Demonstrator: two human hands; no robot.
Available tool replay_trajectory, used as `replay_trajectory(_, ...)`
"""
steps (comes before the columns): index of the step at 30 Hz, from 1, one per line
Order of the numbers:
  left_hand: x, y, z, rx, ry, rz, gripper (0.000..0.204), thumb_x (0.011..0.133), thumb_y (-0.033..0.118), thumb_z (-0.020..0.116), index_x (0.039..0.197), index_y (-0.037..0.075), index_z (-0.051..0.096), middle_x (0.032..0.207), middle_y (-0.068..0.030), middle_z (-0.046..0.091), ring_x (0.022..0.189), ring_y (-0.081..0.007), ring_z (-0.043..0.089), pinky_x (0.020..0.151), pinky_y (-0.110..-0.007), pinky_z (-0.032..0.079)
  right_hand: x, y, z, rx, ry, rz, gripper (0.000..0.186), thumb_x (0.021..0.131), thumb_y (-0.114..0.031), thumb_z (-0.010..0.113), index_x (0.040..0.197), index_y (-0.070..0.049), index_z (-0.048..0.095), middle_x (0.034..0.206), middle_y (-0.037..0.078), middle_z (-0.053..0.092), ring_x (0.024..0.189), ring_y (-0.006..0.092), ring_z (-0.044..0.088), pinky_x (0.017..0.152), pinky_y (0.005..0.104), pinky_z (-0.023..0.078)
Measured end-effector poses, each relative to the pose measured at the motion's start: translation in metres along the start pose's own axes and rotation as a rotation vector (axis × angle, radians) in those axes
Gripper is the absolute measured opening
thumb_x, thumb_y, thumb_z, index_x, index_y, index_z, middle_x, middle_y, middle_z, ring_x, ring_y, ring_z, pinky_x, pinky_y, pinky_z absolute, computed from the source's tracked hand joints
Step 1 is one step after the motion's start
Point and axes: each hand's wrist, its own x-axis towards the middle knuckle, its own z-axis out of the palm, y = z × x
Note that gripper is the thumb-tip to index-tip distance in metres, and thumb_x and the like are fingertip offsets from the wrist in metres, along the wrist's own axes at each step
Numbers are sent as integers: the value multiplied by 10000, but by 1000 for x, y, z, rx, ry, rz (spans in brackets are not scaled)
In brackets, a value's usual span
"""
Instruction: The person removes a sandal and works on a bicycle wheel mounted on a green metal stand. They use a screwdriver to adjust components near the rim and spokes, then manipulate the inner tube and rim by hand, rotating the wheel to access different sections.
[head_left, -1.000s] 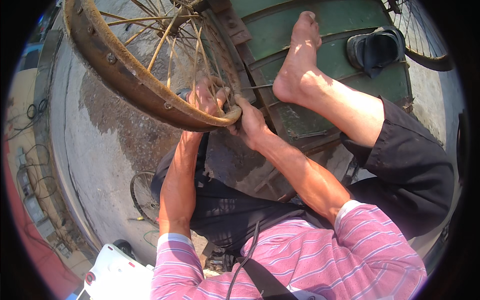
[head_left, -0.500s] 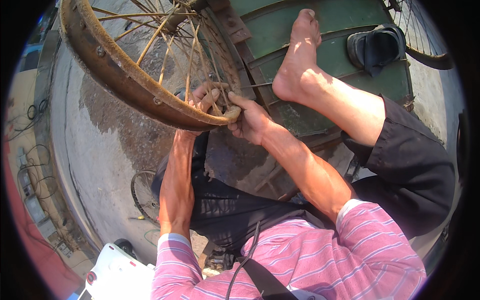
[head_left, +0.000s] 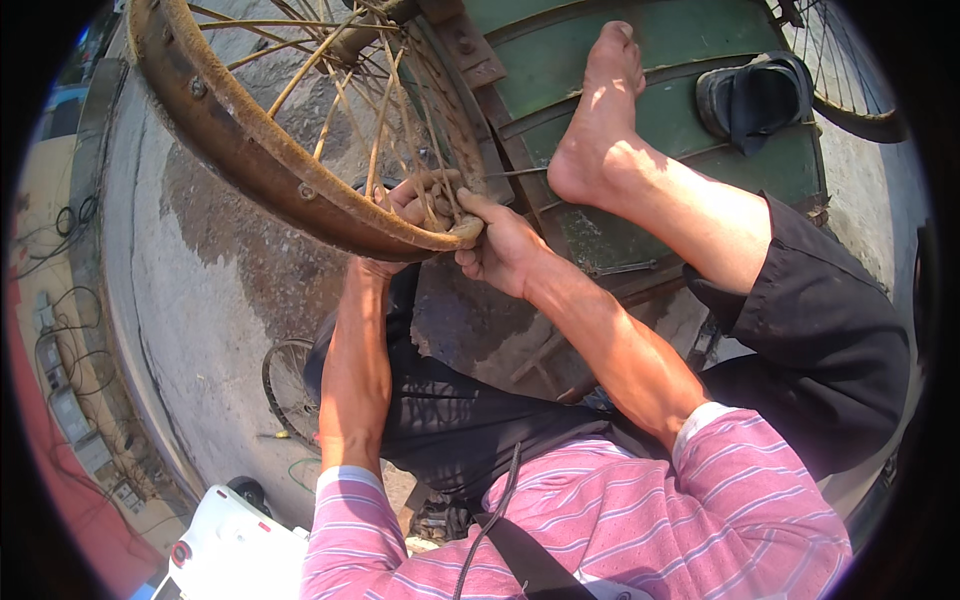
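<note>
A rusty spoked wheel (head_left: 255,155), dirt-caked along its rim and without a tyre on the visible part, fills the upper left. My left hand (head_left: 412,203) reaches past the rim, its curled fingers among the spokes near the rim's closest part; the rim hides some of it. Close on its right, my right hand (head_left: 507,243) grips the rim's near edge, thumb on top and fingers curled below. The two hands are almost touching. Spokes cover what the left fingertips press on.
My bare foot (head_left: 605,120) rests on a green slatted metal panel (head_left: 540,75). A dark sandal (head_left: 755,100) lies on it, beside another spoked wheel (head_left: 850,75). A smaller wheel (head_left: 285,390) is on the concrete floor. Cables and a power strip (head_left: 75,420) lie left; a white object (head_left: 235,550) stands lower left.
The wheel has turned slightly: the bolts on its rim have moved up and left, and the spokes have shifted. Both hands stay in nearly the same place.
</note>
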Motion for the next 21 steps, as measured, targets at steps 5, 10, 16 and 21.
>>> replay_trajectory(5, -2, 0, -7, -91, -34, -62, 1147, 812, 768, 706, 1534, -60, 374, 1390, -253, 589, 1172, -370, 669, 1009, -492, 575, -2, 1, 1, 0, -15, -6, 416, 1028, -542, 568, 896, -150, 611, 744, 13, 568, 661, 159, 524, 643, 329, 396)
replay_trajectory(10, 0, -3, 1, -64, 30, 3, 785, 900, 589, 733, 1365, -18, 556, 1208, -182, 690, 1058, -288, 705, 909, -418, 600, -4, 4, 6, 21, 40, -34, 425, 1036, -535, 526, 904, -141, 616, 735, 10, 563, 645, 160, 532, 641, 334, 407)
replay_trajectory(16, 4, 4, 25, 692, 376, 49, 326, 985, 303, 738, 1075, 9, 628, 936, -63, 698, 802, -149, 670, 686, -300, 553, 2, 9, 4, 9, 117, -84, 449, 1037, -540, 493, 873, -138, 611, 718, 14, 567, 648, 172, 551, 639, 349, 415)
replay_trajectory(21, 1, 5, 38, 506, 369, 113, 173, 995, 241, 733, 994, 71, 701, 844, 36, 656, 773, -53, 574, 662, -229, 469, 0, 10, 7, 4, 121, -93, 459, 1039, -543, 488, 856, -140, 609, 716, 17, 571, 651, 172, 557, 637, 355, 417)
